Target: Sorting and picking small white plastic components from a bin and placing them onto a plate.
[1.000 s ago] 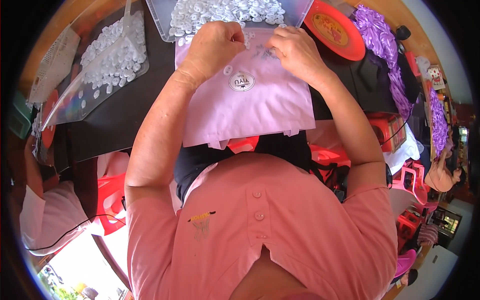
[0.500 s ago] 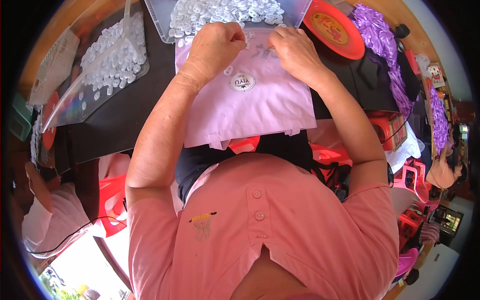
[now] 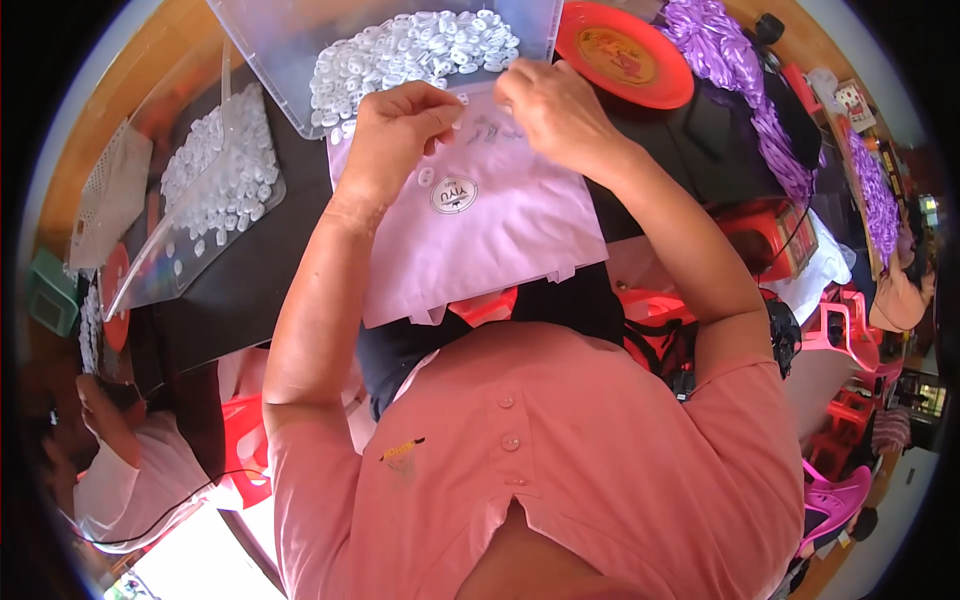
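Observation:
A flat pale purple paper bag (image 3: 480,225) with a round white sticker lies on the dark table in front of me. My left hand (image 3: 400,125) pinches the bag's top edge on the left. My right hand (image 3: 555,100) grips the same edge on the right, fingers curled over it. Just beyond both hands stands a clear plastic box (image 3: 300,50) filled with several small white plastic pieces (image 3: 410,55).
A second clear tray of white pieces (image 3: 215,175) sits at the left. A red plate (image 3: 625,55) and purple ribbon (image 3: 745,70) lie at the right. Another person in a white top (image 3: 120,470) sits at the lower left. Red and pink stools (image 3: 850,340) stand at the right.
Both hands stay on the bag's top edge with only small finger shifts. The person at the lower left has moved an arm slightly.

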Demonstrator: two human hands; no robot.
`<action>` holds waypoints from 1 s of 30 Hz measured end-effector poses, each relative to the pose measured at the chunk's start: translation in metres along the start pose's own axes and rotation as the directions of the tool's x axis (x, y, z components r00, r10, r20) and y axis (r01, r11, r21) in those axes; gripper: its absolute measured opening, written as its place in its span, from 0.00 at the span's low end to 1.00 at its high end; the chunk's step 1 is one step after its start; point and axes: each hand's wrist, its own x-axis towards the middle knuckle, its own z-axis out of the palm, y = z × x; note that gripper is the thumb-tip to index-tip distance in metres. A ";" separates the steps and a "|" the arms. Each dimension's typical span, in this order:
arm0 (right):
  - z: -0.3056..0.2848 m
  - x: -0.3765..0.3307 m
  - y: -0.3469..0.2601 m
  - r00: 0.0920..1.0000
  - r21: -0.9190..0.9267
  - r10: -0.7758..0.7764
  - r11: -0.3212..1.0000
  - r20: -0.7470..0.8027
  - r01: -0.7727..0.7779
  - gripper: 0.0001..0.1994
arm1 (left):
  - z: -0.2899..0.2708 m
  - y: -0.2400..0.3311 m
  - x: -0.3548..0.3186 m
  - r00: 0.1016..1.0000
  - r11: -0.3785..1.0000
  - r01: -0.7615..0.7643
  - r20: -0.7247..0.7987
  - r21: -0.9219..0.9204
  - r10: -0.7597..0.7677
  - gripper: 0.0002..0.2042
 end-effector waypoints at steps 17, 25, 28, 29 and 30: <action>-0.028 0.061 -0.054 0.993 0.081 -0.028 0.997 0.112 0.019 0.08 | -0.024 0.002 0.004 0.990 0.984 0.108 -0.076 -0.142 -0.119 0.07; -0.020 0.069 -0.046 0.992 0.109 -0.042 0.994 0.115 0.029 0.06 | -0.029 0.004 0.007 0.981 0.968 0.183 -0.031 -0.169 -0.191 0.07; -0.018 0.069 -0.038 0.990 0.262 -0.025 0.965 0.137 -0.011 0.06 | -0.032 0.004 0.008 0.986 0.967 0.158 -0.010 -0.201 -0.164 0.07; -0.016 0.067 -0.035 0.990 0.383 -0.001 0.922 0.143 -0.055 0.06 | -0.031 0.004 0.007 0.985 0.966 0.165 -0.011 -0.199 -0.170 0.07; -0.014 0.065 -0.032 0.994 0.464 0.008 0.884 0.108 -0.057 0.06 | -0.030 0.006 0.007 0.986 0.969 0.157 -0.022 -0.189 -0.164 0.07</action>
